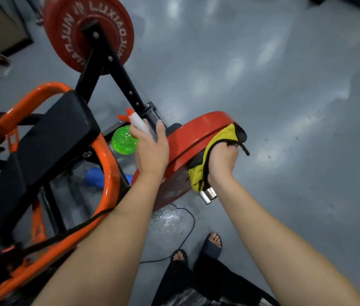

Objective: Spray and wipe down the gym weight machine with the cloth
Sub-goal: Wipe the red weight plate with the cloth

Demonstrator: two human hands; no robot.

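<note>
Our forearms [99,250] fill lower frame. Right hand [221,160] grips cloth [197,175] against plate [187,138], centre: we're wiping. Left hand [152,151] holds bottle [123,140]. Next, likely, sweep the rim.

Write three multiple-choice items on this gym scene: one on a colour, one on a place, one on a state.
1. The spray bottle has a body that is:
A. green
B. blue
C. white

2. The cloth is:
A. draped over the spray bottle
B. against the near red plate
C. tucked in a pocket

3. The left hand:
A. hangs empty
B. holds the cloth
C. holds the spray bottle

Key:
1 A: the body shows green below the white neck.
2 B: the right hand grips it at the plate's rim.
3 C: its fingers curl round the bottle's neck.
</note>
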